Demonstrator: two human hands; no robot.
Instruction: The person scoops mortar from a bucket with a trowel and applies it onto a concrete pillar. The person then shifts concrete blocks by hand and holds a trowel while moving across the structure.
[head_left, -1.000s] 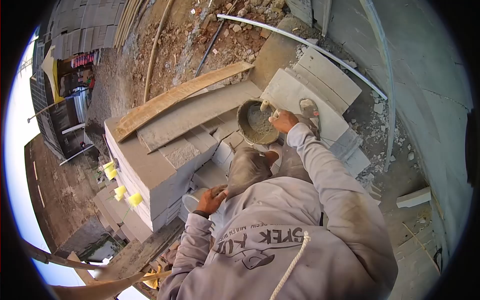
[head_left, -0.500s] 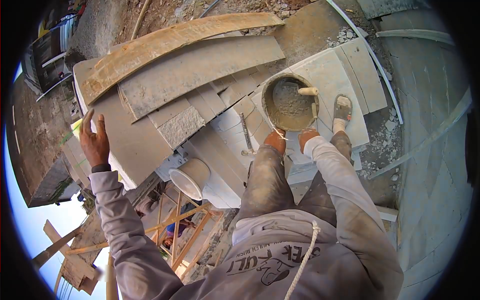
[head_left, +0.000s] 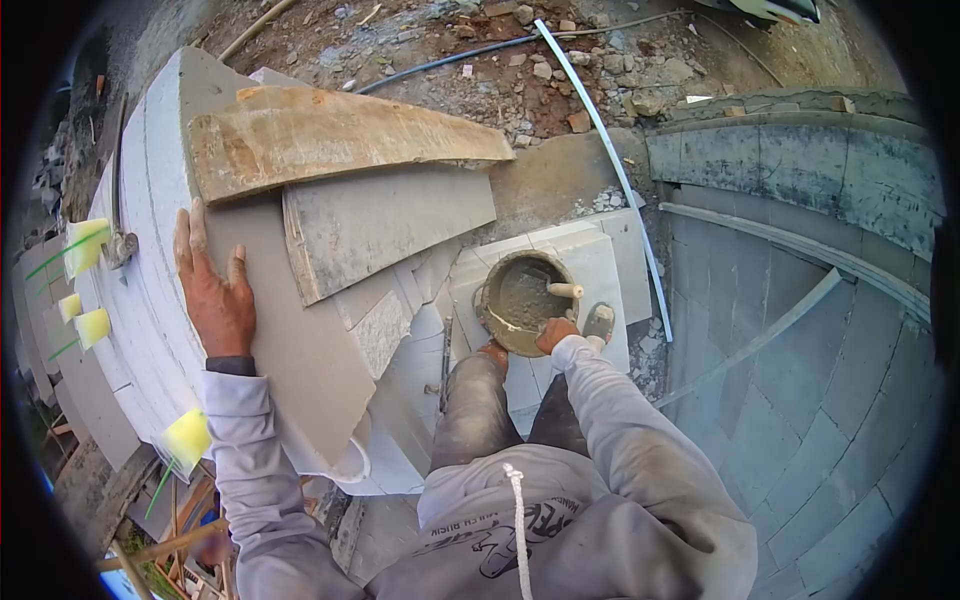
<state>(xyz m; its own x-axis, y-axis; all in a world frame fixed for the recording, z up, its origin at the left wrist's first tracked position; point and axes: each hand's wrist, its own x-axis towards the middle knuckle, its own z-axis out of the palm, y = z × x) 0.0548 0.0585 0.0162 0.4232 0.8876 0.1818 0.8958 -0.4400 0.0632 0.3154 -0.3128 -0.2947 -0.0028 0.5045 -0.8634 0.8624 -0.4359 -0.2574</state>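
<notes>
My left hand [head_left: 218,300] is open, fingers extended over the edge of a large grey stone slab [head_left: 290,370]; I cannot tell whether it rests on it. At the near rim of a round bucket [head_left: 500,335], my right hand [head_left: 556,335] is closed, gripping that rim or its handle. Wet grey mortar [head_left: 524,296] fills part of the bucket. A trowel's wooden handle [head_left: 565,290] sticks out over the far-right side, its blade mostly hidden. The bucket stands on pale slabs [head_left: 600,255] by my feet.
A long stained board [head_left: 350,140] and a grey panel [head_left: 400,225] lie across the stacked slabs. A hammer [head_left: 445,370] lies near my leg. Yellow-green wedges [head_left: 187,437] sit along the white block edge. A pale strip [head_left: 610,160] crosses the rubble, beside a tiled surface [head_left: 780,360].
The view has turned and shifted, bringing the wedges and white block edge into sight. My left hand now appears over the slab's edge. My right hand stays at the bucket.
</notes>
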